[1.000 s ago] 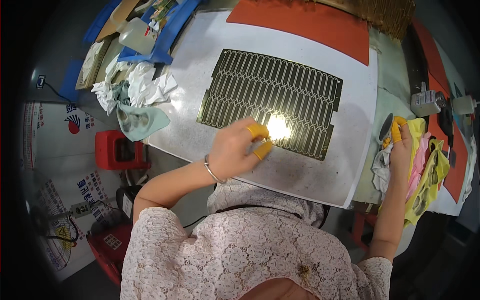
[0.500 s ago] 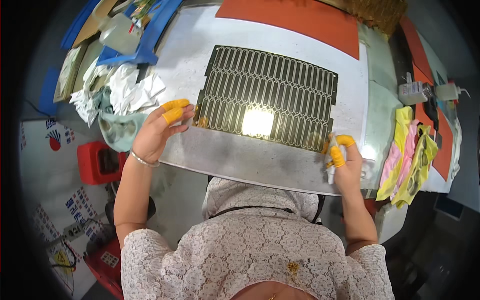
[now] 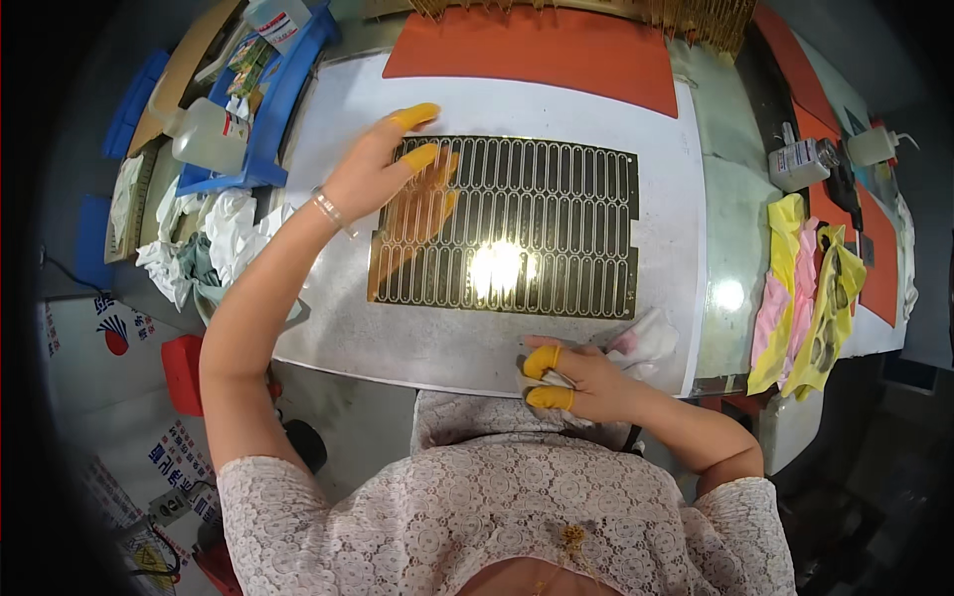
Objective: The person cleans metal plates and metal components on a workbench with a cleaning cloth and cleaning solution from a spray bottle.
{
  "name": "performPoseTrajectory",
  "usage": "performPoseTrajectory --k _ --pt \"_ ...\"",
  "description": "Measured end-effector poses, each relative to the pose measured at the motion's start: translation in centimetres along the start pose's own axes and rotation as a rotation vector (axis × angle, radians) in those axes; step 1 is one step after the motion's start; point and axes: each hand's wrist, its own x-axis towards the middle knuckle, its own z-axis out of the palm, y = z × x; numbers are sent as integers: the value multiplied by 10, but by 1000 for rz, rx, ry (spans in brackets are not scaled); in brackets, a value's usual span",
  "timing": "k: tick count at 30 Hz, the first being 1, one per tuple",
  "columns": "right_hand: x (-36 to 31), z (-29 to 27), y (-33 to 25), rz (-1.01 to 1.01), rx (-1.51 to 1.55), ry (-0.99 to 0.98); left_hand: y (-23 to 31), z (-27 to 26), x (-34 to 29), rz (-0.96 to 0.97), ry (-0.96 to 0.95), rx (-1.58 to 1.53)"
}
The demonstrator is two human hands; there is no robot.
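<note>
A thin, shiny, dark gold metal sheet with rows of long looped outlines lies on the white-covered table. My left hand, with yellow finger cots on two fingertips, is over its far left corner. The finger and thumb are apart, and the sheet mirrors the hand. Whether the fingertips touch the sheet I cannot tell. Near the table's front edge, my right hand, also in yellow finger cots, is closed on a white wipe, mostly hidden in the fingers. Just beyond it lies another crumpled white wipe with a pinkish stain.
An orange-red sheet lies at the back, below hanging gold parts. At left are a blue tray, a clear bottle and crumpled white cloths. Yellow and pink cloths and bottles are at right.
The metal sheet now lies squarer to me. My left hand has moved from its near left corner to the far left. My right hand has left the near right corner for the front edge.
</note>
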Motion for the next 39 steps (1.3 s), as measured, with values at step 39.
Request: performPoseTrajectory --k 39 --pt "22 4 15 -300 -229 174 77 -137 -59 -209 -124 91"
